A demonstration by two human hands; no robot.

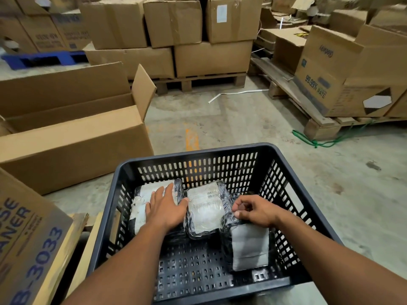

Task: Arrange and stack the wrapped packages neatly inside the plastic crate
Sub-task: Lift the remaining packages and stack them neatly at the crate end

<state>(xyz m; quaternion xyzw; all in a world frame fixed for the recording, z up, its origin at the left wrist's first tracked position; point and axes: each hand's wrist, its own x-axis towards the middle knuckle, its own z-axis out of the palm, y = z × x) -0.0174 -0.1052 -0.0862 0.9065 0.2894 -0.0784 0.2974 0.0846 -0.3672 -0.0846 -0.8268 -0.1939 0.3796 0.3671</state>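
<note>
A dark slotted plastic crate (pixel 198 154) stands on the concrete floor right below me. Three film-wrapped packages lie inside. The left package (pixel 141 203) lies flat at the far left, and my left hand (pixel 165 205) rests palm down on it with fingers spread. The middle package (pixel 204 211), with a barcode label, lies beside it. The right package (pixel 250 247) stands nearer to me on the right. My right hand (pixel 253 211) pinches the film at its top edge.
An open cardboard box (pixel 72 137) lies left of the crate. A printed carton (pixel 28 238) sits at the near left. Stacked cartons on wooden pallets (pixel 198 81) fill the back and right. Green strapping (pixel 319 142) and a white strip lie on the floor.
</note>
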